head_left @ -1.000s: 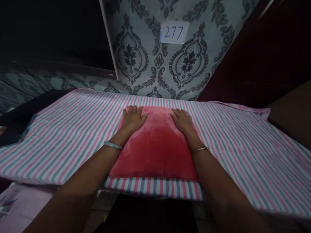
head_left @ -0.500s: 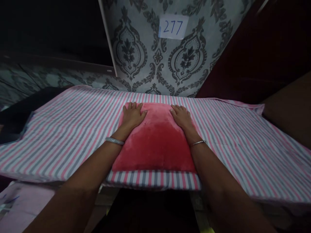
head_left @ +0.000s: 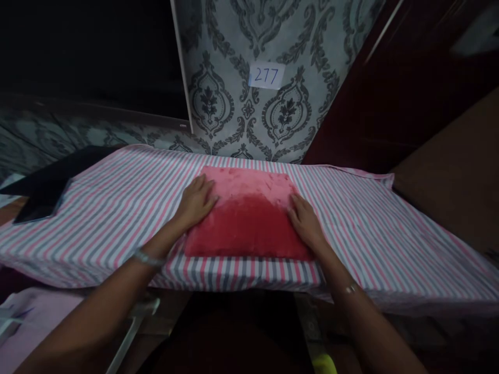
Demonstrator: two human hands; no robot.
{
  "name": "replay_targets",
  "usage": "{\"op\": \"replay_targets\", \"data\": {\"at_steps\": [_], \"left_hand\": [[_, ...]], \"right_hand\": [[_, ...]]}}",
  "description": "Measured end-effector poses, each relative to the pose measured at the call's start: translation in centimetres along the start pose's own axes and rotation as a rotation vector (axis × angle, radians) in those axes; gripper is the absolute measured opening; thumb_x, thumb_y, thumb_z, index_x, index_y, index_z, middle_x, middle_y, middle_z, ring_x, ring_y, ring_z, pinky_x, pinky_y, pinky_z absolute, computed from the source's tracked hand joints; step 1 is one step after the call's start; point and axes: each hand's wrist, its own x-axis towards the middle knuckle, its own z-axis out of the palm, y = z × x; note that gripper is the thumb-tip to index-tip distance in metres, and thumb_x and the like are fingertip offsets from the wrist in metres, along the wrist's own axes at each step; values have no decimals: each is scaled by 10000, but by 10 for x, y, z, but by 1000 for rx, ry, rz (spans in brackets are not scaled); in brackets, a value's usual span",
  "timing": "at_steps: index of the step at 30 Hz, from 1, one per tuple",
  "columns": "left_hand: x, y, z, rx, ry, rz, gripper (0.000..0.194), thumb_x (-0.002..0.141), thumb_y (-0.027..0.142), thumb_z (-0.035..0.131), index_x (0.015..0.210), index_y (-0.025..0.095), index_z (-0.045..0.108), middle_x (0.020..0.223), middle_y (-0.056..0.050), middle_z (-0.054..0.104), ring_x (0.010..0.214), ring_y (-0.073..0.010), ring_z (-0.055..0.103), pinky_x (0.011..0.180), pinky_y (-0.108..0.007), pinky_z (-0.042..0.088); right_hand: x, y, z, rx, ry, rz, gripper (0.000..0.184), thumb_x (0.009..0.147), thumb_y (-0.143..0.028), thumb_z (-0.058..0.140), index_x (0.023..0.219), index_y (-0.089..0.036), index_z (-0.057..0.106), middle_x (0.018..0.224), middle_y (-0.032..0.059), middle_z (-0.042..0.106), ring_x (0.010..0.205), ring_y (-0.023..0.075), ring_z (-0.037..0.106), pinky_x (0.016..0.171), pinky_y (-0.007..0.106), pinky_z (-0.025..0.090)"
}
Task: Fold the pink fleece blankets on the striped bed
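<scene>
A plush red piece of fabric point(head_left: 245, 223), roughly square and possibly folded or a cushion cover, lies flat on the striped cloth point(head_left: 128, 218). Its far part looks lighter pink, with darker marks in the pile. On its left edge rests my left hand point(head_left: 196, 201), fingers stretched out and a bracelet on the wrist. My right hand point(head_left: 306, 219) lies along the right edge, fingers extended and touching the fabric. Neither hand grips anything.
Behind the table, a paper marked 277 point(head_left: 266, 76) is stuck to patterned wallpaper. A dark screen point(head_left: 93, 57) hangs at the back left. Dark red furniture point(head_left: 374, 114) stands at the right. A black flat object point(head_left: 42, 200) lies at the far left.
Both hands have slid from the far corners of the red fabric back toward me, to its left and right edges. The camera view has tilted up slightly.
</scene>
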Motion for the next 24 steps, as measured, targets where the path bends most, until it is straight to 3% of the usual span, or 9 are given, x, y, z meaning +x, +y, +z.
{"op": "replay_targets", "data": {"at_steps": [2,4,7,11,14,19,24], "left_hand": [[-53,-8,-1,-138,154,-13,552,958,496,426,1368,140,527,1477,-186,512,1390,-308,459,1147,-482,378],[-99,-10,0,-243,246,-100,450,949,507,455,1223,179,595,1219,-123,666,1145,-265,628,1006,-420,504],[-135,2,5,-350,332,-170,303,911,484,545,1014,208,614,1007,-55,671,925,-209,655,832,-335,550],[-137,19,13,-399,434,-176,229,853,439,633,901,217,603,965,-43,630,915,-197,621,804,-319,531],[-134,19,17,-447,421,-206,204,839,421,638,851,219,614,920,-38,625,888,-194,616,809,-325,525],[-137,16,16,-552,380,-273,232,838,444,606,787,218,616,933,-50,641,914,-202,622,829,-329,520],[-137,9,4,-679,416,-438,275,843,489,557,794,218,569,729,9,581,678,-160,561,631,-271,473]], "right_hand": [[-46,14,-6,129,128,68,646,990,-589,329,1417,-146,523,1405,179,578,1286,311,537,1084,505,422],[-83,21,-10,220,184,203,646,964,-643,362,1308,-149,595,1239,173,669,1097,304,633,956,471,501],[-110,16,-11,340,211,328,626,911,-691,450,1178,-155,633,1089,144,695,943,278,644,841,420,517],[-113,2,-12,415,273,401,584,856,-709,522,1069,-175,623,925,65,662,798,222,594,719,342,474],[-112,0,-14,383,211,396,521,843,-714,521,842,-201,609,685,-17,538,621,172,479,606,301,383],[-111,2,-16,411,124,323,490,793,-702,558,712,-219,587,668,-3,554,641,181,492,623,302,390],[-108,3,-17,445,157,480,499,755,-715,530,714,-222,590,583,-2,573,585,195,516,583,305,398]]}}
